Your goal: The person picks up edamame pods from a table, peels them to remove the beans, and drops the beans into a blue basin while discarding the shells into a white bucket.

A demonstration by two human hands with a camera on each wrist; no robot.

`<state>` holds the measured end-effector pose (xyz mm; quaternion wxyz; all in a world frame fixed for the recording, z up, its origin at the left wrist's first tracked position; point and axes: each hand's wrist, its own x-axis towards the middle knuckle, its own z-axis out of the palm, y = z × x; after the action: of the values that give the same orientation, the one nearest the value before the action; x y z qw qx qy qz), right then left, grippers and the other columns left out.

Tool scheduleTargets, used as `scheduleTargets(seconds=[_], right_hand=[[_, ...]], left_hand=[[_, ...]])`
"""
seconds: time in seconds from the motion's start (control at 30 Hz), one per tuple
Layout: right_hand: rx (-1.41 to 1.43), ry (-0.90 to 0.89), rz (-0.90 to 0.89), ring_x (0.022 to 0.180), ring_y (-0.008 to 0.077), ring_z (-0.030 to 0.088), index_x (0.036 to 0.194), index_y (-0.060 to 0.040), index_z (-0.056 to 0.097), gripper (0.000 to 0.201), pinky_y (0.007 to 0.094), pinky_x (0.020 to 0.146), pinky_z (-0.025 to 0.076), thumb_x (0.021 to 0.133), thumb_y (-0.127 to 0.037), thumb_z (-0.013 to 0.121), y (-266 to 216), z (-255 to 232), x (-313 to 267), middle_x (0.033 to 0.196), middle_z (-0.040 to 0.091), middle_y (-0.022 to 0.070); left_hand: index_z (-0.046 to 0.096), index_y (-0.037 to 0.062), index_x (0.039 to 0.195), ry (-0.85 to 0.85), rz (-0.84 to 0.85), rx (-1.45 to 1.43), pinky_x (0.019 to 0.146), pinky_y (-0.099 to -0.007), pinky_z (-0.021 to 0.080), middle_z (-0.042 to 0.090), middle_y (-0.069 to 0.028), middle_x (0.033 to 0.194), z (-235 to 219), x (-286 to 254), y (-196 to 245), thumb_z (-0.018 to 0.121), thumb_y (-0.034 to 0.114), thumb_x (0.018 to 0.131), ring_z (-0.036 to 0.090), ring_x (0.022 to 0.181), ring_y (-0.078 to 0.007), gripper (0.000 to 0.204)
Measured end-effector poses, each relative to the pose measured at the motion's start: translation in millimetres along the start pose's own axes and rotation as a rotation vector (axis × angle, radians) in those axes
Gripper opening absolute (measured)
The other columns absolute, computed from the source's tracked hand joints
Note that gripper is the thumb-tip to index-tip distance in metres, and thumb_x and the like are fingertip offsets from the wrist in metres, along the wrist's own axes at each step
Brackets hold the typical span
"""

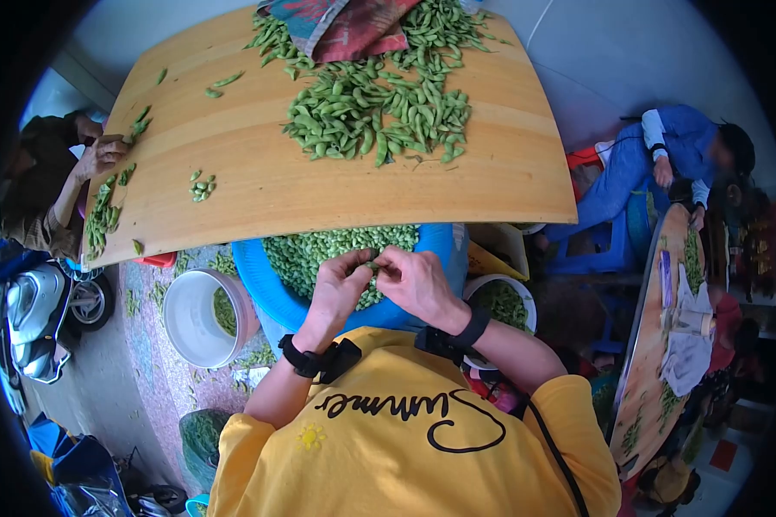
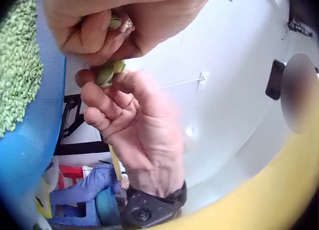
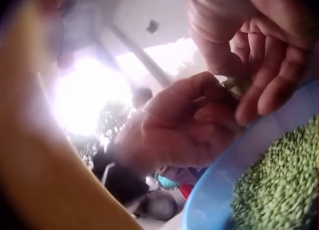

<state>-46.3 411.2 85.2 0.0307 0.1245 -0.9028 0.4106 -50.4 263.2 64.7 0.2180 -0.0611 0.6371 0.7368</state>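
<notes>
Both hands meet over a blue basin (image 1: 248,274) heaped with shelled green soybeans (image 1: 297,263). A small green soybean pod (image 2: 105,74) sits between the fingertips. The right hand (image 1: 416,283) pinches it with thumb and forefinger. From the other side the left hand (image 1: 341,289) grips the pod with curled fingers, which partly hide it in the head view. Another bit of green (image 2: 114,23) shows between the left fingers in the left wrist view. Close below the hands, the beans (image 3: 279,185) fill the basin in the right wrist view.
Ahead is a wooden table (image 1: 241,172) bearing a pile of unshelled pods (image 1: 362,112) and a red sack (image 1: 366,30). White buckets (image 1: 190,319) flank the basin. Another person's hand (image 1: 103,155) is at the table's left end; a person in blue (image 1: 681,146) sits at right.
</notes>
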Motion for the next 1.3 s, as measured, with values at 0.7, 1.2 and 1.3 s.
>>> scheduleTargets(seconds=[0.7,1.2,1.3], right_hand=[[-0.153,0.0,-0.518,0.079,0.0214,0.056,0.089,-0.0056,0.057,0.019,0.0319,0.063,0.048,0.071,0.003,0.057,-2,-11,14,0.087,0.052,0.0076],[-0.137,-0.028,-0.278,0.054,0.0271,0.057,0.074,-0.0047,0.048,0.015,0.0352,0.045,0.043,0.08,-0.01,0.06,-13,-6,6,0.062,0.054,0.0089],[-0.188,-0.052,-0.217,0.05,0.0295,0.056,0.075,-0.0045,0.045,0.021,0.0374,0.043,0.041,0.083,-0.018,0.058,-14,-1,10,0.057,0.053,0.0113]], left_hand=[[0.055,-0.0054,0.1,-0.119,-0.237,-0.556,0.042,-0.0178,0.023,0.047,0.0004,0.07,-17,-4,8,0.043,0.007,0.086,0.033,0.05,-0.0047,0.022],[0.057,-0.0002,0.093,0.071,-0.023,-0.404,0.043,-0.0156,0.022,0.044,0.0057,0.063,-11,-9,12,0.048,0.007,0.086,0.032,0.05,-0.0015,0.013],[0.057,0.0009,0.093,-0.017,0.004,-0.413,0.044,-0.0162,0.022,0.043,0.0062,0.064,-14,-12,13,0.047,0.006,0.087,0.031,0.05,-0.0016,0.012]])
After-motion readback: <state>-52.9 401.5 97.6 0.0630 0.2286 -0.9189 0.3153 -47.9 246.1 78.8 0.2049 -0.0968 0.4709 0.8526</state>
